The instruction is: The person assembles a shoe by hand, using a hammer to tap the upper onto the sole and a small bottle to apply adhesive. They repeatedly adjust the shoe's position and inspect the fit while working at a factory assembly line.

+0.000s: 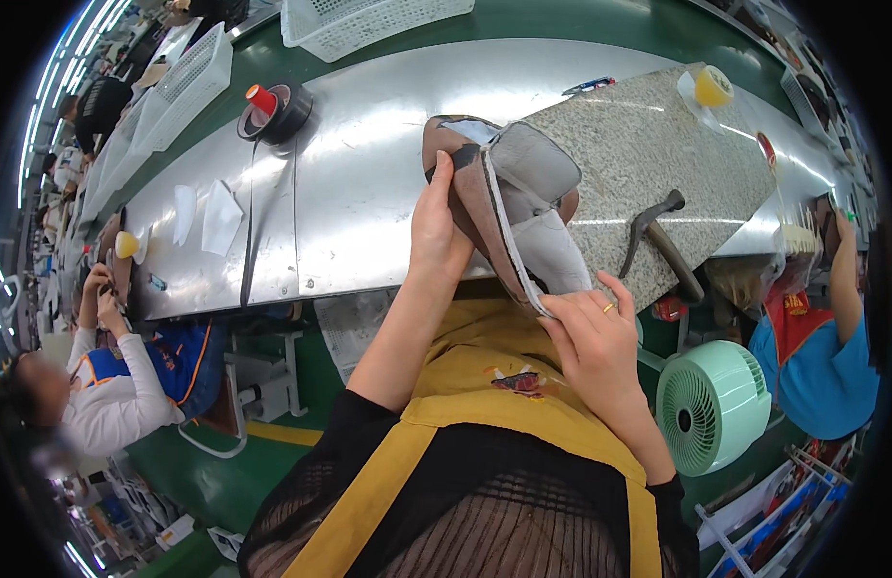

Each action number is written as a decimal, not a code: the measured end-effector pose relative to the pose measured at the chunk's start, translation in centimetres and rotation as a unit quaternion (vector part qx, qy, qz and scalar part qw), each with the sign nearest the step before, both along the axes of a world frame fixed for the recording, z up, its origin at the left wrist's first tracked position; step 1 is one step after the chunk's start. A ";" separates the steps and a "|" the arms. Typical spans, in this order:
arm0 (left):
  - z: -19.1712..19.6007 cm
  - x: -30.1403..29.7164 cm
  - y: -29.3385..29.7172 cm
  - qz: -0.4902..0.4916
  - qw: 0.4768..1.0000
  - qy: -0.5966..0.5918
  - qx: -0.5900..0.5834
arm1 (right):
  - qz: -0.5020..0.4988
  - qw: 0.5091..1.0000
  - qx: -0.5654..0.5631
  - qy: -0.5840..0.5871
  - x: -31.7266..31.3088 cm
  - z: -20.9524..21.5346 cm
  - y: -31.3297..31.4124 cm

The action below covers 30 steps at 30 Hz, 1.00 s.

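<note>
I'd steady the brown shoe upper (pixel 476 199) clasped in the left hand (pixel 438 229) and, the right hand (pixel 592 332) pinching its pale edge (pixel 504 222), press evenly without creasing it.

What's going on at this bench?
A person holds a brown shoe upper with a pale lining in both hands, at the near edge of a metal table. The left hand grips its side; the right hand pinches its lower edge. A hammer lies unused on the stone slab to the right, and a black roll of tape sits to the left.
</note>
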<state>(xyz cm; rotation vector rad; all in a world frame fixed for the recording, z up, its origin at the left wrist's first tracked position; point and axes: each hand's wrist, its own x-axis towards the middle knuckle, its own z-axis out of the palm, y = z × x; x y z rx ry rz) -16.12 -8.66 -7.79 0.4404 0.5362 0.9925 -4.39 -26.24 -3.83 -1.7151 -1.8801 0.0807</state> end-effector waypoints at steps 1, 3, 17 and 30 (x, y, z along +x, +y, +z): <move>-0.1 -0.1 0.0 -0.011 1.000 -0.002 0.010 | -0.001 1.000 -0.006 0.006 0.1 0.0 0.0; -0.3 -0.5 0.1 -0.033 0.999 -0.005 0.029 | -0.002 1.000 -0.009 0.024 0.2 -0.2 0.0; 2.5 3.1 3.1 -0.143 0.975 -0.075 0.155 | -0.051 0.990 0.090 -0.099 1.1 5.1 0.7; 3.4 -0.2 -4.9 -0.082 0.545 0.390 0.738 | -0.113 0.992 0.056 0.012 3.6 0.6 0.2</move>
